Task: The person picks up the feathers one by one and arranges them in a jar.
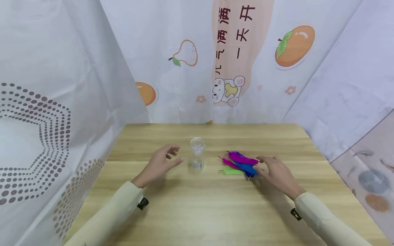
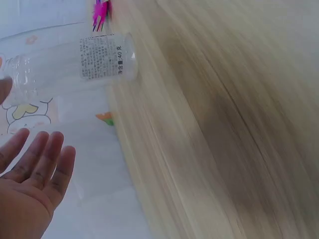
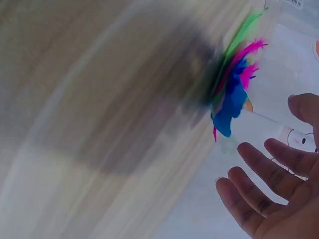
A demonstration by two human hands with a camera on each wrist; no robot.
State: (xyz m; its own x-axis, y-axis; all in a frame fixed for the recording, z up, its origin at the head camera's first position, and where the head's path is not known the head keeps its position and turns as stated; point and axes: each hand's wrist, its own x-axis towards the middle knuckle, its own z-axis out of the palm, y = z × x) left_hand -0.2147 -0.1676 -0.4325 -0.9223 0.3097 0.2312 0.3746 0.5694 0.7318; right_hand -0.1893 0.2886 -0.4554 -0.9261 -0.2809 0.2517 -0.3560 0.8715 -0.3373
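A clear plastic jar (image 1: 197,155) stands upright on the wooden table, its printed label (image 2: 102,57) showing in the left wrist view. My left hand (image 1: 160,162) is just left of the jar, thumb and fingers spread apart with nothing between them. To the right of the jar lies a small pile of feathers (image 1: 243,159) in magenta, blue and green. Beside the pile's right end is my right hand (image 1: 278,175), its fingertips right at the feathers. In the right wrist view those fingers (image 3: 264,169) are apart and hold nothing.
The wooden table (image 1: 197,212) reaches back to a white printed cloth (image 1: 166,95) hung behind it. More pale cloth hangs along the left (image 1: 77,68) and right sides. Each sleeve has a small black device at the wrist.
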